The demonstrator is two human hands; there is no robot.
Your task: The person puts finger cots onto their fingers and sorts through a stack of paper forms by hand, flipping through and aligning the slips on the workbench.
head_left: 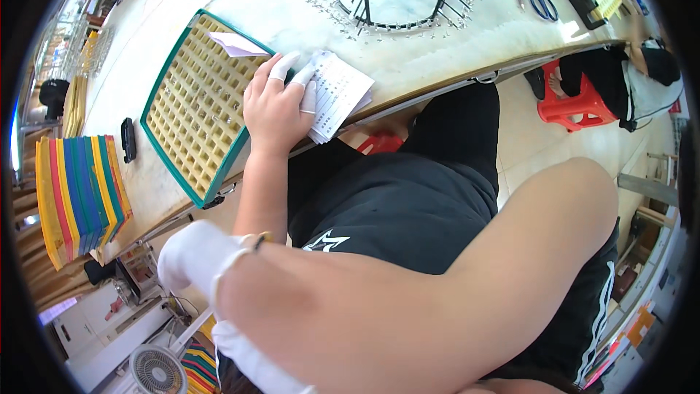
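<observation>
White fabric covers the right hand (pixel 191 254) nearest the camera, which is bent across the body beside the left forearm; its fingers are hidden, so I cannot tell whether it grips anything. Beyond it, the left hand (pixel 281 109), with white finger covers, lies palm down, fingers slightly apart, over the edge of a stack of white printed paper slips (pixel 339 95). Whether it pinches a slip or only rests there cannot be told. The stack sits at the table's near edge, just beside a green-rimmed tray of cream square cells (pixel 173 163).

One folded pale slip (pixel 237 45) lies apart from the stack, on the tray's far right corner. Small shiny bits appear in some cells, though most are too small to read; the slips remain piled, and how much is finished or left cannot be judged.

Left of the tray are a small black object (pixel 128 140) and a row of multicoloured upright folders (pixel 80 193). Farther across the pale marbled tabletop (pixel 292 18) stands a black wire ring rack (pixel 386 27) fringed with tiny clear pieces, then blue-handled scissors (pixel 543 4). Off to the right, another person sits by a red plastic stool (pixel 576 108).
</observation>
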